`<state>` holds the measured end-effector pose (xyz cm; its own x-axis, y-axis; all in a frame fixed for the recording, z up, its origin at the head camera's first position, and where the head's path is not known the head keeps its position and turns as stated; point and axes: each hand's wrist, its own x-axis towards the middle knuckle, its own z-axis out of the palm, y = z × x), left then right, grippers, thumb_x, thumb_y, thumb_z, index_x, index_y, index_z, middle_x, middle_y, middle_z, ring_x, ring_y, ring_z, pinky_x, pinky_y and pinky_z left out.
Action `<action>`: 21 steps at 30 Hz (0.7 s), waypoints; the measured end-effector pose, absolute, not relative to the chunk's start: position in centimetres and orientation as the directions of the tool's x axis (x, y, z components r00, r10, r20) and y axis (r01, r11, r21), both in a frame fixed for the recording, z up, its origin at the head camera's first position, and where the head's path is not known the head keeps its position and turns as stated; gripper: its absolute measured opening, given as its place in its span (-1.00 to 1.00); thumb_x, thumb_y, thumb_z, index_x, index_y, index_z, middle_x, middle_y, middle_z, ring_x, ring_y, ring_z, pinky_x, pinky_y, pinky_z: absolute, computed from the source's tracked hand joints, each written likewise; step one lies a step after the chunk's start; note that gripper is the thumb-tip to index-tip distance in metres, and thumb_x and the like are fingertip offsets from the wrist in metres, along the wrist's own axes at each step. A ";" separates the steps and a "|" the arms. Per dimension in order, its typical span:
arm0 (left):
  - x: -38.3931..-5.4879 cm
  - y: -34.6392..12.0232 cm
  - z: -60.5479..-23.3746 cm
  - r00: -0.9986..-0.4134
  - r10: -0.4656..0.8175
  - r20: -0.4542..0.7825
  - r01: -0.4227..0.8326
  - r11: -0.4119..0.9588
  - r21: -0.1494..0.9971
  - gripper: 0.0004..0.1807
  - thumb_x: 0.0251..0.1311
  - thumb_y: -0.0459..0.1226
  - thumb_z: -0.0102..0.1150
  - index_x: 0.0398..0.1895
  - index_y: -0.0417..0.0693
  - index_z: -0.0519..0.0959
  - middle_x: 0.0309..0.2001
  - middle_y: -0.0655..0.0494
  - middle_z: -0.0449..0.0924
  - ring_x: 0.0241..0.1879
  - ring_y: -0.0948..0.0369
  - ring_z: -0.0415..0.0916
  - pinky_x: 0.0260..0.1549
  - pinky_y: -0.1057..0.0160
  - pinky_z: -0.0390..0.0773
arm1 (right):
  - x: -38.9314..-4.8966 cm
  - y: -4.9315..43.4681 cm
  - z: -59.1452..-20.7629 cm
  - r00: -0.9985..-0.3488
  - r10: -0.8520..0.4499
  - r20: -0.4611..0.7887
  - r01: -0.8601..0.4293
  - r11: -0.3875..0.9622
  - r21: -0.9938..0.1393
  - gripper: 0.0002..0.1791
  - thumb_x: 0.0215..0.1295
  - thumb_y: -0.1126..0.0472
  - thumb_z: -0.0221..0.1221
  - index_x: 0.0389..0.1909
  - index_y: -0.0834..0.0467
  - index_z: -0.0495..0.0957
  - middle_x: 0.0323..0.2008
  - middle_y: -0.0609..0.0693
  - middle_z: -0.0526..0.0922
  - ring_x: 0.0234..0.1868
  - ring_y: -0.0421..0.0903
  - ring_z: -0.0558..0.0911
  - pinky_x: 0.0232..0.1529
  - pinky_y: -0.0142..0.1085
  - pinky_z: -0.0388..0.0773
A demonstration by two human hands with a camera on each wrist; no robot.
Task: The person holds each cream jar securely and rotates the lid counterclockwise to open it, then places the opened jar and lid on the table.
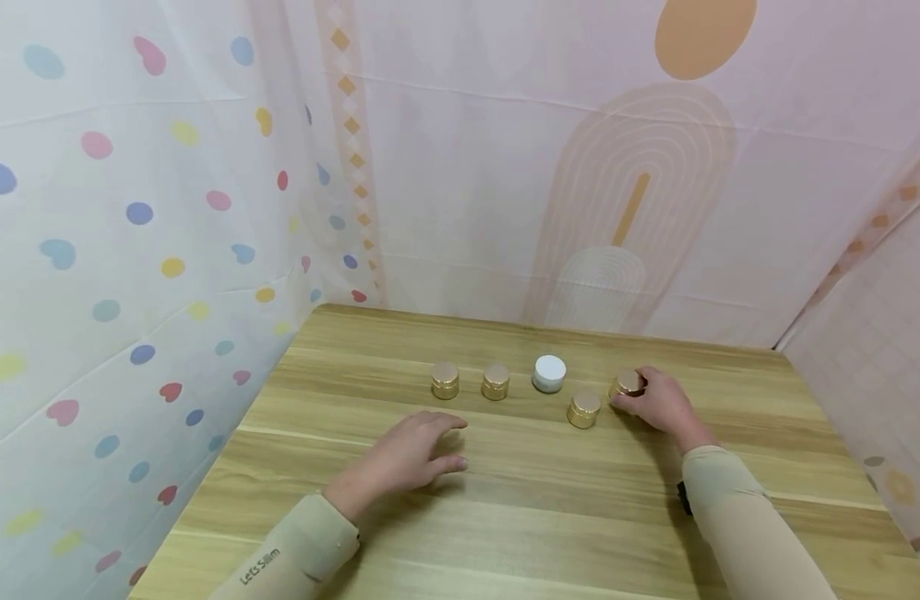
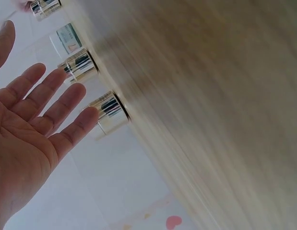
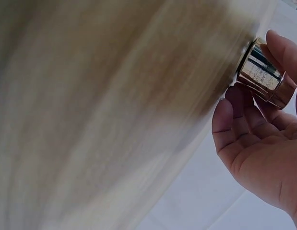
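Observation:
My right hand (image 1: 661, 402) grips a small gold jar (image 1: 626, 383) at the right end of a loose row on the table. In the right wrist view its shiny side with fine print shows between thumb and fingers, its base at the tabletop. Left of it stands another gold jar (image 1: 583, 409), a little nearer to me. Farther left are a white-lidded jar (image 1: 549, 373) and two more gold jars, one in the middle (image 1: 495, 382) and one at the left end (image 1: 445, 381). My left hand (image 1: 411, 450) hovers over the table in front of these, fingers relaxed, holding nothing.
The wood-grain table (image 1: 535, 517) reaches back to a pale curtain (image 1: 460, 167) with arch patterns. A curtain with coloured dots (image 1: 137, 317) hangs along the left edge, and another pale curtain (image 1: 880, 350) hangs on the right.

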<state>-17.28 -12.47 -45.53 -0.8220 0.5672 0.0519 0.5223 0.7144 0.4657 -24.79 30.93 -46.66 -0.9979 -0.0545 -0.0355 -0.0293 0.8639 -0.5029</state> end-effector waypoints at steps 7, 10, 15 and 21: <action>-17.2 -12.5 -45.5 -0.825 0.560 0.084 0.531 0.714 0.456 -0.36 0.38 -0.01 0.40 0.39 -0.18 0.55 0.35 -0.16 0.64 0.37 -0.15 0.57 0.41 -0.20 0.50 | -24.0 30.9 -46.0 -0.998 -0.024 -0.057 0.013 0.828 -0.560 -0.24 0.27 -0.01 0.45 0.25 0.48 0.48 0.03 0.39 0.68 0.00 0.22 0.67 0.04 0.06 0.64; -17.2 -12.4 -45.4 -0.828 0.554 0.092 0.529 0.715 0.458 -0.36 0.38 -0.02 0.41 0.39 -0.17 0.56 0.35 -0.15 0.64 0.37 -0.14 0.57 0.41 -0.20 0.50 | -23.5 31.0 -45.6 -0.999 -0.008 -0.045 0.020 0.815 -0.579 -0.26 0.26 0.02 0.44 0.24 0.47 0.47 -0.01 0.35 0.68 -0.05 0.17 0.66 -0.04 -0.05 0.63; -17.2 -12.3 -45.3 -0.831 0.549 0.088 0.519 0.707 0.481 -0.36 0.38 -0.01 0.41 0.40 -0.14 0.56 0.37 -0.14 0.63 0.38 -0.15 0.55 0.41 -0.22 0.49 | -22.2 31.1 -45.1 -1.000 -0.001 0.004 -0.003 0.793 -0.609 -0.37 0.29 0.07 0.45 0.19 0.40 0.51 -0.10 0.25 0.67 -0.13 0.05 0.61 -0.17 -0.23 0.56; -17.1 -12.1 -45.3 -0.832 0.548 0.091 0.513 0.696 0.502 -0.36 0.37 -0.02 0.41 0.40 -0.13 0.56 0.37 -0.13 0.62 0.39 -0.15 0.54 0.42 -0.23 0.49 | -20.3 31.0 -44.3 -0.999 0.008 0.037 -0.018 0.758 -0.652 -0.43 0.35 0.09 0.43 0.18 0.38 0.51 -0.18 0.15 0.62 -0.19 -0.04 0.54 -0.27 -0.33 0.51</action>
